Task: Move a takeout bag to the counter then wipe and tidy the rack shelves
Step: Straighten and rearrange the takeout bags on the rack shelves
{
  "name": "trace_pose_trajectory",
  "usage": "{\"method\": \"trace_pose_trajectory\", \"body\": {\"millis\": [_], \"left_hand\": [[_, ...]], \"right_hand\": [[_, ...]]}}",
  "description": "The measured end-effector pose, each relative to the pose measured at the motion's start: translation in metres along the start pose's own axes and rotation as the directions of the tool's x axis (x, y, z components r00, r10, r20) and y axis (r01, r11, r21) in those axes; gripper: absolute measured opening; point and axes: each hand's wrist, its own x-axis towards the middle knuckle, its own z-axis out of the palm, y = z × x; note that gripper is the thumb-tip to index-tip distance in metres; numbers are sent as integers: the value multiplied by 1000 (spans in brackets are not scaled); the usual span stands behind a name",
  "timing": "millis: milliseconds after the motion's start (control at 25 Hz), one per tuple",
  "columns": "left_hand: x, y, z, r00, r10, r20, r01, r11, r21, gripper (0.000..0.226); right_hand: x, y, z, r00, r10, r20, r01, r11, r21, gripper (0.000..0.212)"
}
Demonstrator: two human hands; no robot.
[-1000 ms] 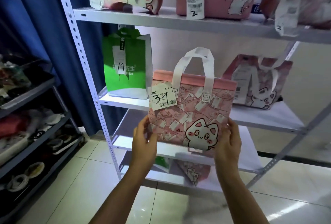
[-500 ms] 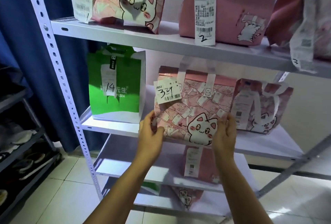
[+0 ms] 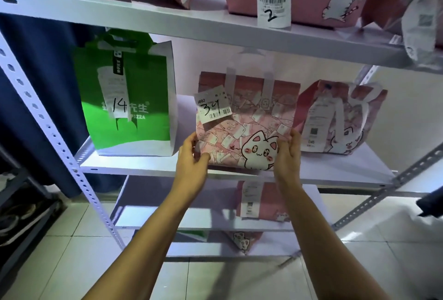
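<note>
White rack shelf (image 3: 134, 168), frame centre | both hands, left (image 3: 191, 156) and right (image 3: 288, 156), grip pink bag (image 3: 249, 132) low | we should square it between neighbours, base flat.

A storage corner with pale walls and a tiled floor.
A blue curtain (image 3: 36, 65) hangs at the left, running down behind the white perforated upright (image 3: 48, 129). A dark side rack (image 3: 21, 206) stands at the lower left, its contents too dim to make out. The wall (image 3: 407, 112) at the right is plain and off-white. The floor (image 3: 79, 263) is glossy light tile with grey grout lines, catching a bright reflection at the lower right.
</note>
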Motion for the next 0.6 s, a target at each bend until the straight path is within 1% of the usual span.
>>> {"method": "trace_pose_trajectory", "body": {"millis": [160, 200, 360, 440, 600], "left_hand": [[8, -10, 5, 1000, 14, 24, -14, 1000, -5, 61], [11, -12, 7, 1000, 13, 26, -13, 1000, -8, 61], [22, -13, 15, 999, -1, 44, 3, 1000, -30, 62], [24, -13, 20, 999, -1, 47, 2, 1000, -27, 62], [23, -7, 25, 998, 26, 55, -26, 1000, -2, 56]], "right_hand": [[11, 13, 7, 1000, -14, -7, 14, 999, -50, 36], [15, 16, 8, 1000, -8, 1, 8, 999, -51, 39], [33, 24, 8, 991, 31, 128, -18, 995, -98, 67], [39, 27, 7, 986, 47, 161, -27, 992, -124, 75], [44, 32, 3, 984, 58, 168, -33, 988, -148, 82]]}}
